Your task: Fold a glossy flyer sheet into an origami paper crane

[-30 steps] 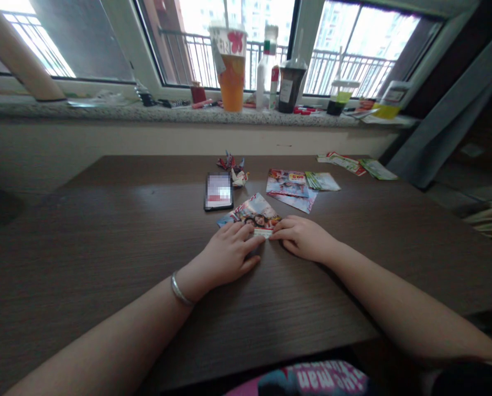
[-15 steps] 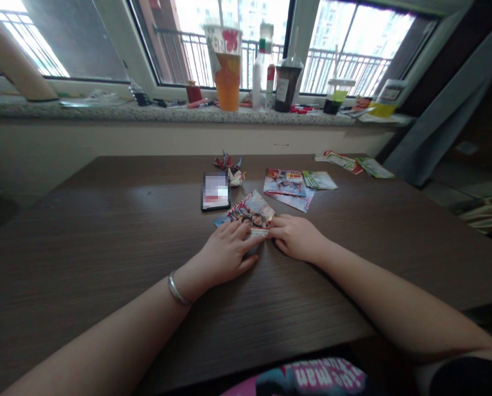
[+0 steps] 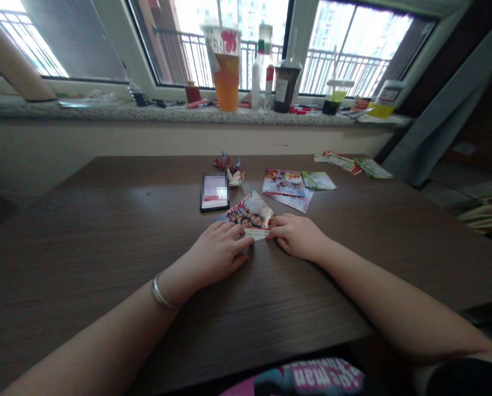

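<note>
A printed paper sheet [image 3: 254,212], folded to a point at its far end, lies on the brown table in front of me. Across its near left side rests my left hand [image 3: 219,250], palm down with the fingers stretched over the paper's edge. A silver bangle [image 3: 161,291] circles that wrist. My right hand [image 3: 295,234] has its thumb and bent fingers closed on the paper's near right corner. A pale strip with small print shows between the two hands. Just beyond the sheet sits a phone [image 3: 214,191] with its screen lit and blurred.
Two small folded-paper figures, one dark red and blue [image 3: 227,162], one white [image 3: 235,177], stand behind the phone. More printed sheets [image 3: 285,182] and green-edged papers [image 3: 320,180] lie to the right, with leaflets [image 3: 343,162] farther back. Drink cups [image 3: 228,82] and bottles line the windowsill [image 3: 163,114].
My left hand has slid left and slightly back along the paper's near edge, uncovering more of the pale strip. My right hand stays at the corner.
</note>
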